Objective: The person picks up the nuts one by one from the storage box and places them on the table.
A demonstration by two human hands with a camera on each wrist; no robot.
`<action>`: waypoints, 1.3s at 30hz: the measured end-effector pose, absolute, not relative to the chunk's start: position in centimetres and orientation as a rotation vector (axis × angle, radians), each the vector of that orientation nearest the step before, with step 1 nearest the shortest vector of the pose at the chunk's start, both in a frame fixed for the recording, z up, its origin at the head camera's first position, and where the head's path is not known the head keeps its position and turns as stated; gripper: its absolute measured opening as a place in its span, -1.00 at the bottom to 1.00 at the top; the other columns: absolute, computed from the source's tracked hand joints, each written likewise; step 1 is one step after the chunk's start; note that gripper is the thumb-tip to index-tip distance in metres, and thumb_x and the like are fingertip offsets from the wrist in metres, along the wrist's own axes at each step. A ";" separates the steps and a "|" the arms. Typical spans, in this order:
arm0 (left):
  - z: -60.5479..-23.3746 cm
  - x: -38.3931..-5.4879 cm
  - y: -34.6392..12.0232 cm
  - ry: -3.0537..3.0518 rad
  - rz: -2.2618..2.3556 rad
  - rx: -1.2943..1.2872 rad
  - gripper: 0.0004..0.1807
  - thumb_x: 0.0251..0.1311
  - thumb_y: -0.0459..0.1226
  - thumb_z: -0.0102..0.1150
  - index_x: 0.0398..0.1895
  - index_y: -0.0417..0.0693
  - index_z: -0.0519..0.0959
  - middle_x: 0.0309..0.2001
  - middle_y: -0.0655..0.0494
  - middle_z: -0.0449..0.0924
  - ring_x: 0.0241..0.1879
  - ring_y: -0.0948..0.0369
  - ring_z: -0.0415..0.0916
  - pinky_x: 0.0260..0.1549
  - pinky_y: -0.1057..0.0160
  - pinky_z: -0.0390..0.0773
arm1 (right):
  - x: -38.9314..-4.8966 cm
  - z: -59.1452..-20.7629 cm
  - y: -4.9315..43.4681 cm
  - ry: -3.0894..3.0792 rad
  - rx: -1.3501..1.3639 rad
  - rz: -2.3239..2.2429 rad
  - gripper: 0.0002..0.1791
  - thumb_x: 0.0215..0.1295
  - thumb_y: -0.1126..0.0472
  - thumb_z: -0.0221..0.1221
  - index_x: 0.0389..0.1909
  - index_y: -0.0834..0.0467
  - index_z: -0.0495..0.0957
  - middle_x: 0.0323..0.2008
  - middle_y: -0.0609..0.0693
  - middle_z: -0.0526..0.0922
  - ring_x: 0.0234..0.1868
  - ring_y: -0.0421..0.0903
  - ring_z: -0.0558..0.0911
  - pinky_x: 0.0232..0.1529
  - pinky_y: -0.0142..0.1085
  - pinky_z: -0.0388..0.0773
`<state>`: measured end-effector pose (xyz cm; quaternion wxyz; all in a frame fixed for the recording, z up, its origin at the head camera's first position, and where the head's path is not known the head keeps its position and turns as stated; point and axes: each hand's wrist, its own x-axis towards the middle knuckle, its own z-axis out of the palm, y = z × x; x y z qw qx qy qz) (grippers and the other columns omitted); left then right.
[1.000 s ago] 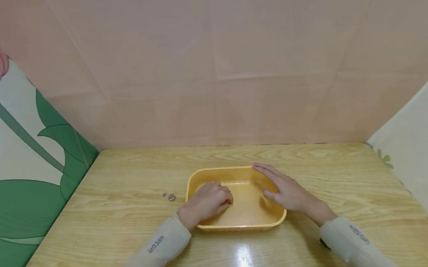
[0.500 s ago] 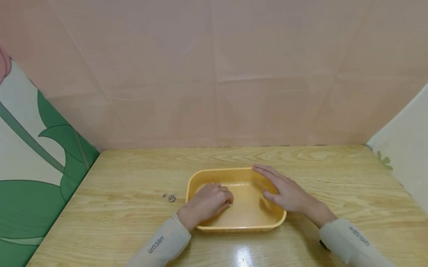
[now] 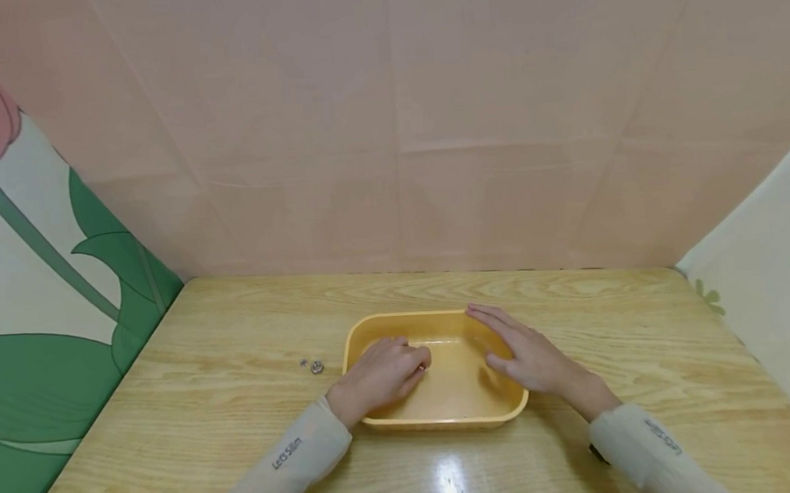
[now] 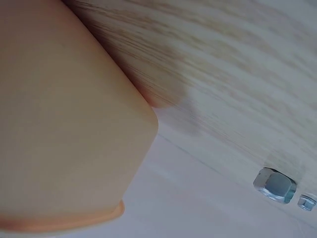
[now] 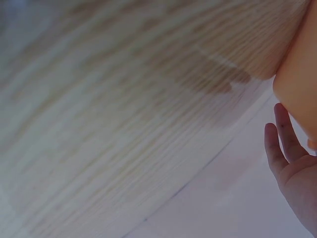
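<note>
The left hand (image 3: 383, 370) is inside the yellow rectangular plastic basin (image 3: 438, 424), fingers curled; whether it grasps something, I cannot tell. The right hand (image 3: 535, 354), fingers straight and released, is at the basin's right side. Left of it, a large silver metal nut (image 3: 317, 367) and a small silver metal nut (image 4: 306, 202) lie on the wood-grain tabletop (image 3: 229, 404).

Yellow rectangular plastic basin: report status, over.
Left hand curled over basin's left half, grip hidden. Right hand straight-fingered at its right end. Two silver hexagonal metal nuts on wood-grain table, left. No obstruction seen.
</note>
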<state>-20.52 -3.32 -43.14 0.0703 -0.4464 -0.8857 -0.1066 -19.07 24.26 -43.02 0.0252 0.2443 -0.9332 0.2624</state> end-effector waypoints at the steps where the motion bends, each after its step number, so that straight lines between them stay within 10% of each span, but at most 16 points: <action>1: -43.1 -20.5 -3.3 -2.651 -0.320 -1.343 -0.91 0.34 -0.21 0.17 -0.36 0.12 0.56 -0.46 0.34 0.56 -0.41 0.29 0.38 -0.43 0.39 0.30 | -19.1 -43.0 24.3 -2.885 0.755 0.812 -0.20 0.24 0.27 0.20 0.51 0.03 0.16 0.53 0.03 0.18 0.47 0.22 0.27 0.32 0.29 0.28; 39: -41.7 -21.1 -4.8 -2.635 -0.401 -1.311 -0.90 0.26 -0.23 0.26 -0.24 0.14 0.74 -0.34 0.35 0.72 -0.46 0.34 0.41 -0.40 0.39 0.41 | -19.1 -42.9 24.2 -2.911 0.753 0.802 -0.16 0.19 0.26 0.19 0.52 0.03 0.14 0.53 0.02 0.17 0.46 0.24 0.28 0.27 0.32 0.31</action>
